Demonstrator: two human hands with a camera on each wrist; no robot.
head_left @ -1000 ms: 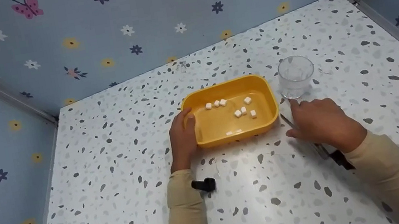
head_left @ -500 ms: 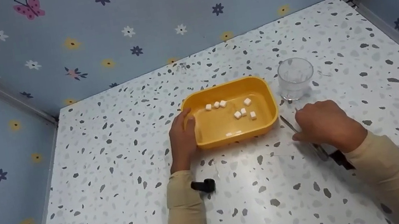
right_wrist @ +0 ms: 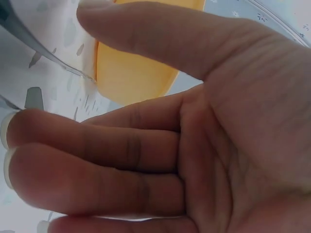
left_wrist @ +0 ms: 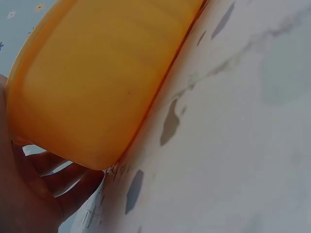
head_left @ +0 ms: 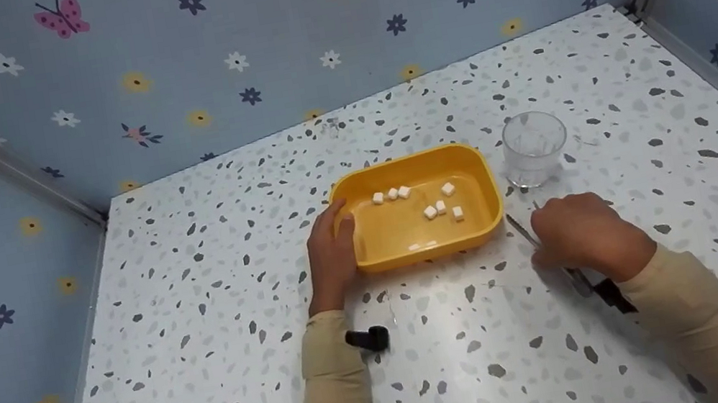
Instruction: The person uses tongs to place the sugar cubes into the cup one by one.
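My left hand (head_left: 331,253) grips the left end of a yellow plastic container (head_left: 426,255), thumb over the rim and fingers along the outside wall (left_wrist: 97,87). Several small white cubes (head_left: 404,192) lie inside it. To the right, metal tongs (head_left: 522,230) lie on the table, tips pointing away from me near the container's corner. My right hand (head_left: 587,232) is over the tongs and hides their middle. In the right wrist view, the thumb and loosely bent fingers (right_wrist: 97,179) stand apart, with the metal of the tongs (right_wrist: 41,48) beyond the fingertips.
A clear glass (head_left: 535,150) stands behind the right hand, just right of the container. Flowered blue panels (head_left: 302,36) rise along the back and both sides of the speckled white table (head_left: 217,313).
My right hand has drawn back from the base of the glass toward me, its fingers coming in over the tongs. The left hand stays on the container. The head view has shifted slightly.
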